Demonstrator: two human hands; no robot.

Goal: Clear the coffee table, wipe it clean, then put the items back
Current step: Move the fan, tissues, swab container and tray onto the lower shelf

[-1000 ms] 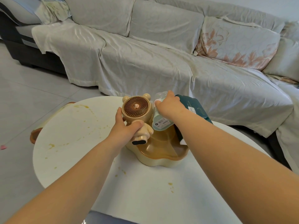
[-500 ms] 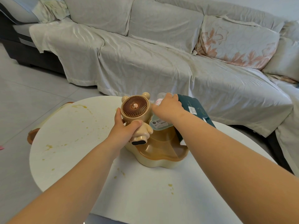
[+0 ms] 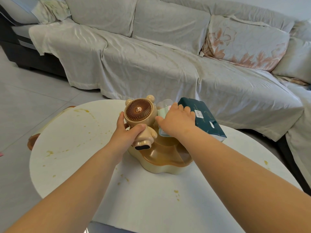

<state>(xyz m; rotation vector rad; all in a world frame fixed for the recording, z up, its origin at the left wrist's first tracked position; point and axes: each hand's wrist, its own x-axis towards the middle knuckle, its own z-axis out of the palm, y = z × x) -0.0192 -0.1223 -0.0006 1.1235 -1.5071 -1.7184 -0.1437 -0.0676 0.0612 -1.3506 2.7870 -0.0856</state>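
Note:
A round white coffee table (image 3: 80,145) carries yellow-brown stains. At its middle stands a beige flower-shaped tray (image 3: 161,163). My left hand (image 3: 125,137) is closed around the body of a beige bear-shaped fan (image 3: 138,113), held just above the tray. My right hand (image 3: 176,121) grips a pale green plastic cup (image 3: 164,106) with a label, beside the fan. A dark green tissue pack (image 3: 204,118) leans at the tray's far right, just under my right wrist.
A long sofa (image 3: 151,64) under a grey-white cover runs behind the table, with a floral cushion (image 3: 244,42) at the right. A brown stool edge (image 3: 32,140) pokes out under the table's left rim. Grey floor tiles lie to the left.
Both hands keep their grips on the fan and the cup. The fan and cup have shifted slightly, and my view has moved a little closer over the table.

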